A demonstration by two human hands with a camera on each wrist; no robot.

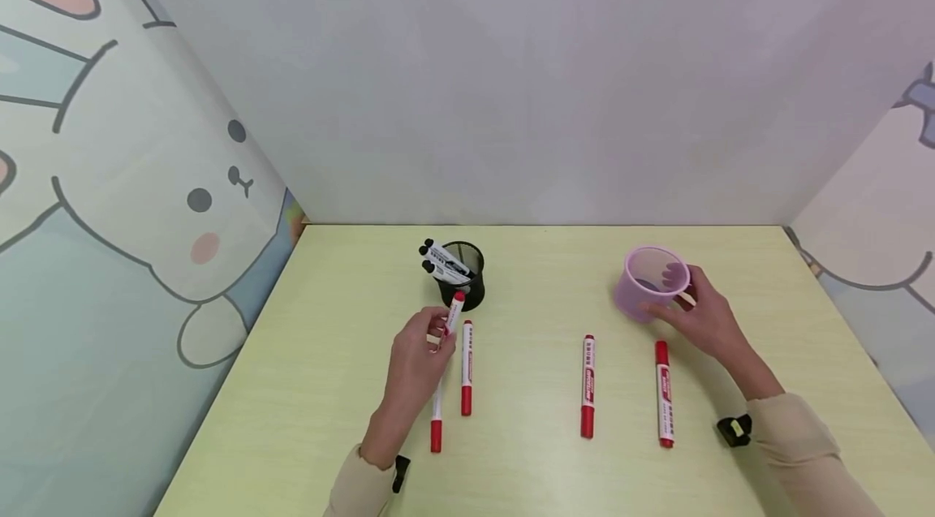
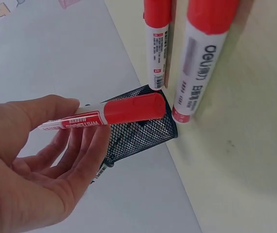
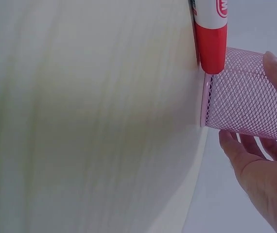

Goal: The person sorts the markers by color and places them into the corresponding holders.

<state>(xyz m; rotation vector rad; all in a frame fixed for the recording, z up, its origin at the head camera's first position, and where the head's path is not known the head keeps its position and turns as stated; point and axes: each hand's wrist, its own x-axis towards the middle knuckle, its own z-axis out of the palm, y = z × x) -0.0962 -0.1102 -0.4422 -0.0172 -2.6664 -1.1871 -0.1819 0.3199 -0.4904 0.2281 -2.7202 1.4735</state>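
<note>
In the head view my left hand [image 1: 415, 359] pinches a red-capped whiteboard marker [image 1: 454, 314] between thumb and fingers. It hangs tilted just in front of a black mesh pen cup [image 1: 475, 291]. Several black-tipped white markers [image 1: 445, 264] lean in that cup. The left wrist view shows the held marker's red end [image 2: 136, 108] pointing away from the palm. To the right, my right hand [image 1: 704, 316] grips a pink mesh pen cup [image 1: 630, 296] by its side. In the right wrist view, thumb and fingers lie on opposite sides of the pink cup [image 3: 250, 97].
Two red markers lie near my left hand, one red marker [image 1: 467, 371] beside another red marker [image 1: 436, 428] partly hidden by the hand. A third marker [image 1: 588, 387] and a fourth marker [image 1: 664, 395] lie before the pink cup. A pale wall [image 1: 540, 95] stands behind the table [image 1: 526, 273].
</note>
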